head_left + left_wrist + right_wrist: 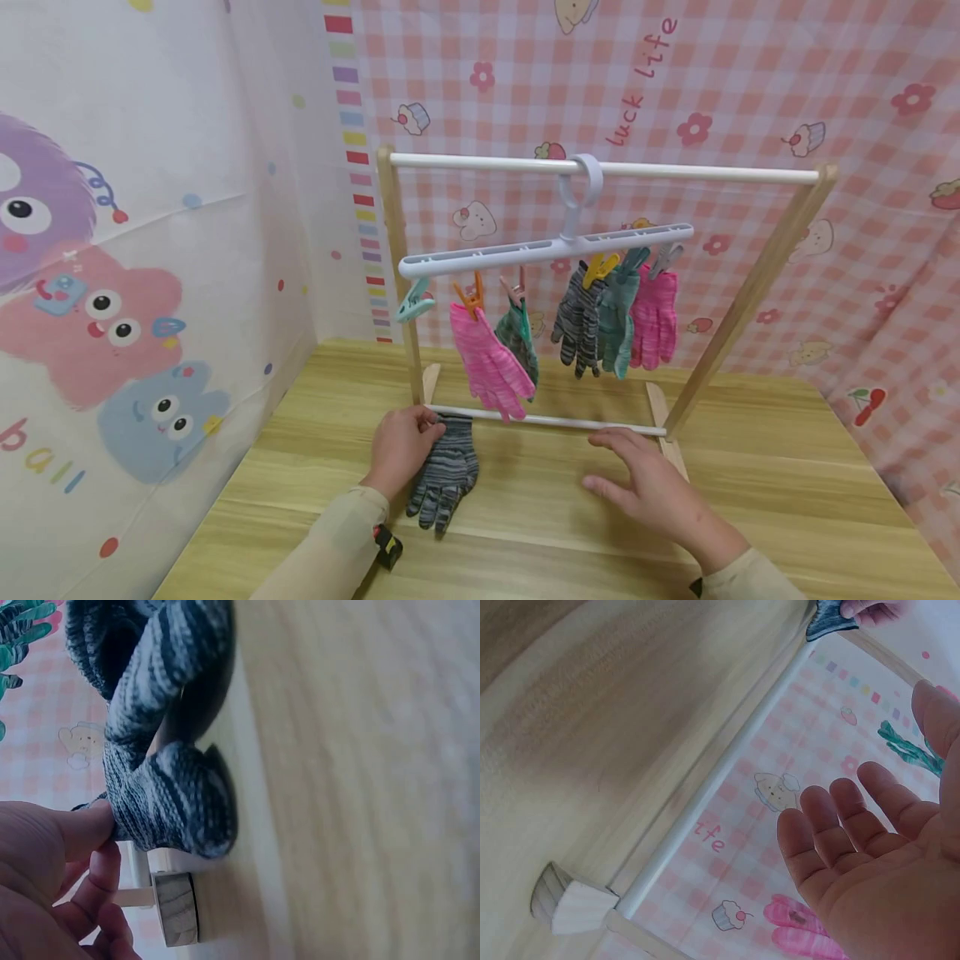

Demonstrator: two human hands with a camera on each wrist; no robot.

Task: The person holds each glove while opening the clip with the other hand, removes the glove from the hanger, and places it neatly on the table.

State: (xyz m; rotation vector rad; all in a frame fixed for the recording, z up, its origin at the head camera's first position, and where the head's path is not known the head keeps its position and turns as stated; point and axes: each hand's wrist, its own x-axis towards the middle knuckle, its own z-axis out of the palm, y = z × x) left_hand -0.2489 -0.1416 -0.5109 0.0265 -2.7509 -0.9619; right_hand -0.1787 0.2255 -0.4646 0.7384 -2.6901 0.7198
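Five gloves hang from the grey hanger (547, 248), whose hook sits over the upper rail (480, 162) of the rack. A sixth, the dark striped glove (450, 467), lies on the wooden table (540, 537) at the rack's left side, finger ends toward you. Your left hand (405, 442) pinches its cuff edge between thumb and fingers. Your right hand (648, 479) is held with the fingers apart and loosely bent, near the right end of the lower rail (555, 420); its palm faces the rack's interior.

Note the obstructions. The lower rail runs directly behind the glove's cuff; you cannot tell whether the two touch. The left post (399, 267) rises just behind your left hand. The right post (750, 292) stands beyond your right hand.

Above the striped glove, the mint clip (415, 302) hangs at the hanger's left end. Next along, the orange clip (468, 297) carries a long pink glove (491, 358), which partly covers a green glove (517, 329). Farther right, a grey-black glove (576, 317), a teal glove (617, 325) and a short pink glove (655, 321) hang close together. A pink checked curtain (720, 79) backs the rack.
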